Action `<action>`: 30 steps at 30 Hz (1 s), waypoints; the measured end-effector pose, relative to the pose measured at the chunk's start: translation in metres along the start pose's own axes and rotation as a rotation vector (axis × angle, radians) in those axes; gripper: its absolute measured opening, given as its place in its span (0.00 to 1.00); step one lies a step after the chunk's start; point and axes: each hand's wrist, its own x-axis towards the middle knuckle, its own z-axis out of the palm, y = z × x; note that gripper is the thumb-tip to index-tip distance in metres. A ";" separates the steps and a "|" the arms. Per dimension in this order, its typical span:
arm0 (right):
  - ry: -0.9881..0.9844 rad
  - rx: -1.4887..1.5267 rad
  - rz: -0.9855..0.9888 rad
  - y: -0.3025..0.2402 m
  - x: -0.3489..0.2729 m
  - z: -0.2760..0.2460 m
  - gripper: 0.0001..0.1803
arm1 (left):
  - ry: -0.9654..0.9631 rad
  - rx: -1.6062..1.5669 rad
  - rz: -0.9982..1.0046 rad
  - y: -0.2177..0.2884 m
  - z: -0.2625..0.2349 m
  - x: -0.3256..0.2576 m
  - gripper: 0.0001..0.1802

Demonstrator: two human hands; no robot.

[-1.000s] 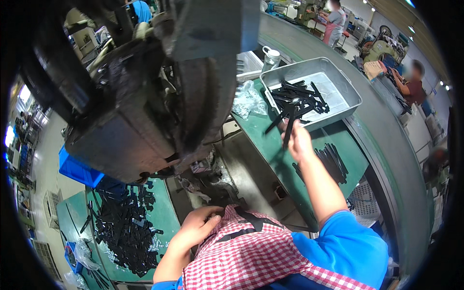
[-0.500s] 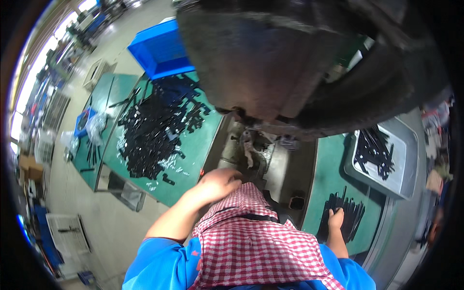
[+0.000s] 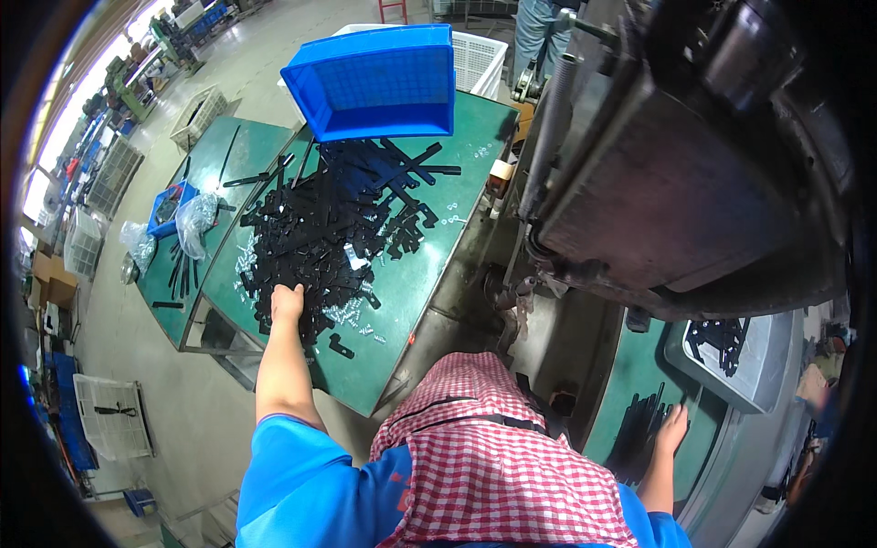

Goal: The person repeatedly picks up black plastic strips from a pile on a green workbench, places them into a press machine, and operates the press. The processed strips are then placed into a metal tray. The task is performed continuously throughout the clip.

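Note:
My left hand (image 3: 287,303) reaches into the left edge of a large heap of flat black metal strips (image 3: 311,215) on the left green table. Its fingers are curled down among the parts, and what they grip is hidden. Small shiny springs (image 3: 347,316) lie scattered along the heap's near side. Over on the right green table, my right hand (image 3: 672,431) rests at the right edge of a row of black strips (image 3: 639,425) laid side by side. Its fingers are stretched out, touching or just beside the strips.
A tilted blue bin (image 3: 379,82) stands at the heap's far end. A large dark machine (image 3: 685,173) towers ahead, between the tables. More black parts lie in a grey tray (image 3: 767,365) at right. Plastic bags (image 3: 192,226) sit far left. Someone's legs (image 3: 541,36) show behind.
My left hand has gone from near the apron out leftward to the heap. The right hand has shifted from on top of the row to its right edge. The view has turned left.

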 end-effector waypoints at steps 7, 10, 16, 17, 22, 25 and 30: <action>-0.592 0.520 0.079 -0.175 -0.020 0.037 0.13 | -0.278 -0.378 0.005 -0.026 0.011 0.056 0.12; -0.673 0.795 0.233 -0.216 -0.044 0.032 0.13 | -0.498 -1.279 -0.313 -0.002 -0.017 0.027 0.05; -0.803 0.972 0.116 -0.273 -0.052 0.027 0.14 | -0.587 -1.546 0.195 0.035 -0.060 -0.103 0.13; -0.804 0.928 -0.016 -0.283 -0.050 0.028 0.14 | -0.738 -1.504 0.244 0.051 -0.064 -0.133 0.14; -0.676 0.886 -0.269 -0.334 -0.057 0.023 0.24 | -1.462 -0.974 0.673 0.128 -0.066 -0.226 0.20; -0.675 0.909 -0.310 -0.346 -0.063 0.015 0.25 | -1.619 -0.917 0.776 0.158 -0.069 -0.239 0.22; -0.622 0.907 -0.380 -0.362 -0.062 0.012 0.15 | -1.597 -0.801 0.749 0.177 -0.071 -0.235 0.19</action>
